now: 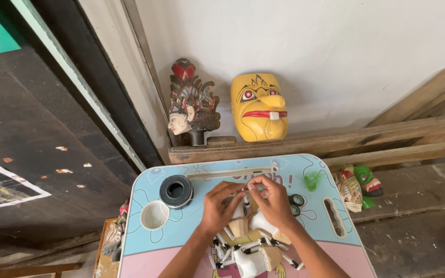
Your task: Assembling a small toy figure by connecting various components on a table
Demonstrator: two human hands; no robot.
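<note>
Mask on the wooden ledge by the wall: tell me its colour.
Yellow mask, with red lips and eyes; head view.

Tape roll [176,191], cup [154,214] block left (right side freer).

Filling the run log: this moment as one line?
left hand + right hand: pinching small piece | over puppet parts | table

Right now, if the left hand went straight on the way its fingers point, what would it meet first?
The left hand points up and to the right, its fingertips already meeting the right hand over the small white puppet parts. So it would probably press into the right hand's fingers first; depth is hard to judge.
</note>
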